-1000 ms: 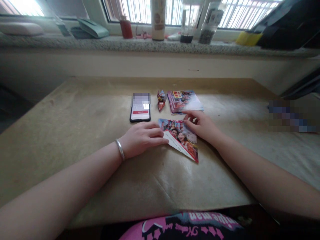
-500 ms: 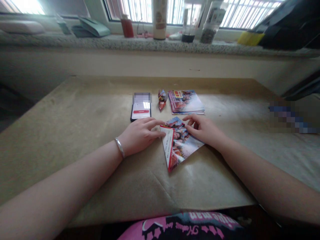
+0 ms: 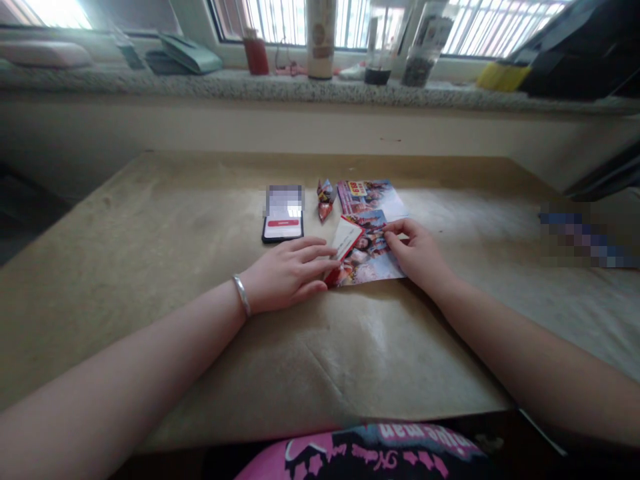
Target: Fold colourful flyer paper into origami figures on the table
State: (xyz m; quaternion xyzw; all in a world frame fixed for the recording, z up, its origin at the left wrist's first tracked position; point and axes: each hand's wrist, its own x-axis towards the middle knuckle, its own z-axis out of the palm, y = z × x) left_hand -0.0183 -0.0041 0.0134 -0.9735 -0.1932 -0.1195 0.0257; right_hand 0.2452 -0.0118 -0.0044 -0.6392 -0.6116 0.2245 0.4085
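A glossy colour-printed paper sheet (image 3: 367,257), partly folded with a white flap raised at its left, lies on the brown paper-covered table (image 3: 150,253). My left hand (image 3: 287,273), a silver bangle on its wrist, presses its fingertips on the sheet's left edge under the flap. My right hand (image 3: 417,253) pinches the sheet's right side between thumb and fingers. Just behind lie a stack of the same printed sheets (image 3: 367,195), a small folded paper figure (image 3: 325,199) and a phone (image 3: 283,217) with a lit screen.
A stone windowsill (image 3: 280,87) at the back carries a red cup (image 3: 256,56), a tall bottle (image 3: 321,39), jars and a green case (image 3: 193,55). A blurred-out object (image 3: 585,233) lies at the table's right edge. My pink-printed shirt (image 3: 370,453) shows at the bottom.
The sheet has been turned anticlockwise and slid away from me towards the stack; its pointed corner no longer faces me. Both hands moved with it and the white flap now stands up.
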